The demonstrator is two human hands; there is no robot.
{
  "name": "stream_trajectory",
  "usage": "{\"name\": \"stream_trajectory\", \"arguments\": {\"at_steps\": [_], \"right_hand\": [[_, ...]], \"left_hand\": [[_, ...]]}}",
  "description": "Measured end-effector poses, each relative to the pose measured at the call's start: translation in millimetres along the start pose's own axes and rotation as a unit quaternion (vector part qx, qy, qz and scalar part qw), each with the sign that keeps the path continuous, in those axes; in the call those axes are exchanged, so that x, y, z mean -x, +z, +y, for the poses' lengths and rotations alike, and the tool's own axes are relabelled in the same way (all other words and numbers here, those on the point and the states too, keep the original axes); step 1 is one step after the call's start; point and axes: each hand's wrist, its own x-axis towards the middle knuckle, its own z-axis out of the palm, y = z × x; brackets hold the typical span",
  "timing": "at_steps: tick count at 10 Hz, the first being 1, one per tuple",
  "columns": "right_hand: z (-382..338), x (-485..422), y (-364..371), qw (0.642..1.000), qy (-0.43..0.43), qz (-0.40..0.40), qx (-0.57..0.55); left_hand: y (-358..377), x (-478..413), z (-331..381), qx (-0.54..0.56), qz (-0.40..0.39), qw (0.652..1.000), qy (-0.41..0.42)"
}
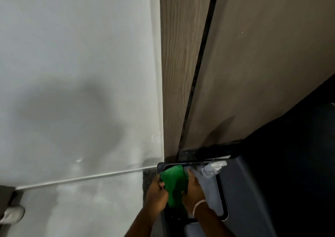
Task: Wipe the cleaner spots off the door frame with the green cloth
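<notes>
The green cloth [175,183] hangs stretched between both hands, low in the view, over a dark bin. My left hand [157,194] grips its left edge. My right hand [194,191], with a chain bracelet on the wrist, holds its right edge. The wood-grain door frame [178,64] rises straight above the hands, with a dark gap separating it from the brown door [262,55]. I cannot make out cleaner spots on the frame.
A dark grey bin [241,191] stands at the foot of the door, with a clear spray bottle [211,168] and a grey cloth [208,186] lying in it. A pale wall [76,55] fills the left side. A shoe [12,214] shows at the bottom left.
</notes>
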Motion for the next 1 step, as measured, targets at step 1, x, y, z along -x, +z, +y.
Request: {"name": "stream_trajectory", "arguments": {"at_steps": [1], "right_hand": [[-35.9, 26.9, -20.8, 0.989, -0.084, 0.012, 0.124]], "left_hand": [[-16.6, 51.0, 50.2, -0.068, 0.021, 0.996, 0.044]]}}
